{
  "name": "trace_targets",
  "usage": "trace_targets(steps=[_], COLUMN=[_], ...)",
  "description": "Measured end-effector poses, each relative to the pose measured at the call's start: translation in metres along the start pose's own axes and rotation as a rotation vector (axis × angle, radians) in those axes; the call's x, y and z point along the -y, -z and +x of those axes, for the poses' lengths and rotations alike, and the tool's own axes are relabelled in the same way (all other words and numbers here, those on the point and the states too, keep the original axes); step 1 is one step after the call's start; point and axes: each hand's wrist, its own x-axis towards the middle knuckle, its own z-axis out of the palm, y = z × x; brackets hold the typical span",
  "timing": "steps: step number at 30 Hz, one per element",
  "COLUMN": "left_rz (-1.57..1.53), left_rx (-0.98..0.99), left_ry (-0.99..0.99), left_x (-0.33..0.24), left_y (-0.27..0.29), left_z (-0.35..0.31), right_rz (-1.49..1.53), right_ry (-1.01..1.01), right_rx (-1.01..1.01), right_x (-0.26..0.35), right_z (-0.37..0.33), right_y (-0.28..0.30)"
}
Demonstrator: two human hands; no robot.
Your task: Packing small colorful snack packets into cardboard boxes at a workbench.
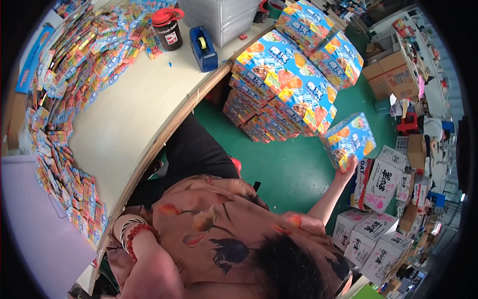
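Stretched out to the right over the green floor, my right hand (346, 172) grips a blue carton (351, 140) printed with orange fruit. The fingers are closed on its lower edge, and the carton is tilted. Just left of it rises a tall stack of matching cartons (286, 74). My left forearm (152, 264), with red beads and a striped bangle at the wrist, is bent close to my body by the table edge. The fingers of my left hand are hidden, so what they do does not show.
Many small colourful packets (84, 79) lie heaped along the cream table (124, 114). A red-lidded bottle (168, 30), a blue tape dispenser (203, 50) and a grey bin (224, 20) stand on it. White boxes (371, 229) and a brown carton (393, 74) are at right.
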Motion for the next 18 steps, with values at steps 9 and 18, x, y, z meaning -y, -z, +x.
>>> trace_targets(steps=[9,18], left_rz=[-0.082,0.467], left_rx=[0.070,0.054], left_ry=[-0.021,-0.212], left_x=[0.035,0.061], left_y=[-0.030,-0.021], left_z=[-0.020,-0.018], right_rz=[-0.220,-0.605], right_ry=[-0.367,-0.309], right_rx=[0.038,0.004], right_x=[-0.083,-0.155], right_z=[0.125,0.168], right_y=[-0.054,-0.059])
